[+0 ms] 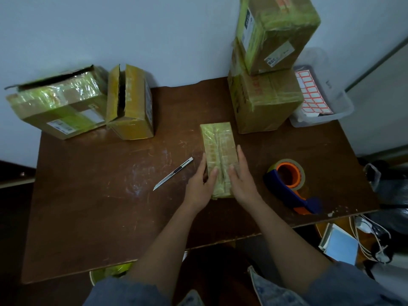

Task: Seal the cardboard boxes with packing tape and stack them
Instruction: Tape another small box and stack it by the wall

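Small box sits mid-table, a bit right of centre, long axis running near-to-far. It's narrow, brown cardboard, wrapped in shiny yellowish-green tape with a raised seam down the middle of the top. Faint red print shows under the tape.

Left hand is on the near left edge of the box, fingers straight and close together along the side, thumb laid over the top. Right hand mirrors it on the near right edge, fingers straight and together, thumb on top next to the seam. Both touch the box; neither is curled around it.

Tape dispenser lies on the table to the right of the right hand, apart from it: blue handle, orange core, tan roll. Box cutter lies left of the left hand, blade out, pointing near-left.

Far right: two taped boxes stacked, lower box with the upper box tilted on top. Just right of the stack, a clear tub holding a sheet of red-bordered labels.

Far left: two more boxes touching each other, the left box with a flap up, the yellow box with its top split open.

Table is dark brown, scratched.
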The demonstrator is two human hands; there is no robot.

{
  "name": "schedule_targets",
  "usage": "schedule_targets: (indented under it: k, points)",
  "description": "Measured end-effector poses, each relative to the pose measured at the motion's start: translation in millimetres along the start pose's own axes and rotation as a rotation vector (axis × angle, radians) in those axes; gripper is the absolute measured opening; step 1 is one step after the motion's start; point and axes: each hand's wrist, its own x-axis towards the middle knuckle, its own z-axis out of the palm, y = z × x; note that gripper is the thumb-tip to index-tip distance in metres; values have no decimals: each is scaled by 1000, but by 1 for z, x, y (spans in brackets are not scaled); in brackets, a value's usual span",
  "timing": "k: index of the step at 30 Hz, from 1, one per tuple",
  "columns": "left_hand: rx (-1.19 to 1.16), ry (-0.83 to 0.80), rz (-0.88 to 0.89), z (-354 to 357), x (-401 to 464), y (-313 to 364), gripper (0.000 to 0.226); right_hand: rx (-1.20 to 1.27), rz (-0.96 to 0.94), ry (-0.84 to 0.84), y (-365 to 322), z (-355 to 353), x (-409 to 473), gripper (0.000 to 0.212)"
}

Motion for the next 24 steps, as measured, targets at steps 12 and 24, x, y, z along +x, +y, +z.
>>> schedule_targets:
  k: [12,24]
  points:
    - [-107,-149,-276,-4,-25,-8,45,168,424,62,11,13,-52,70]
    - [-312,-60,-285,-16,-27,7,33,216,634,149,-23,17,-55,49]
